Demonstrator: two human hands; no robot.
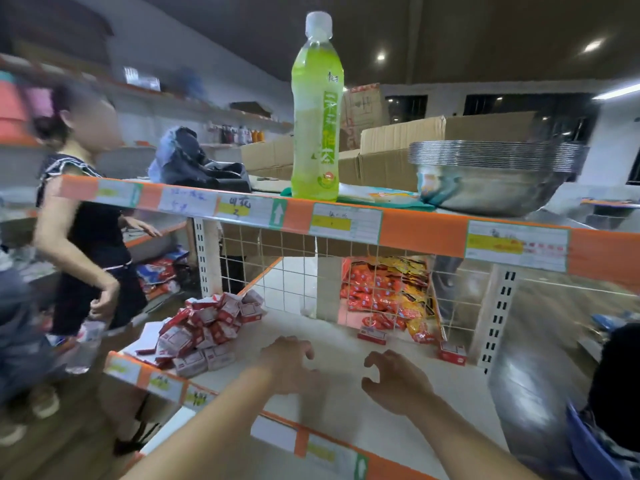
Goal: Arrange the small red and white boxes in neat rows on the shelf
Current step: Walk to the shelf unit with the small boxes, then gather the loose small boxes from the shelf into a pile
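We are hovering the left grip (pixel 291 365) and right grip (pixel 394 382), both empty with fingers loosely curled, over the shelf (pixel 311 327), and the boxes (pixel 207 327) are lying heaped at its left end, nearer the left grip.

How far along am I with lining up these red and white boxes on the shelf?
Barely started. Done: only a single box and a second box sit apart by the mesh, no row yet. In hand: nothing; the left hand and right hand are empty over the shelf. Left: the jumbled heap of boxes.
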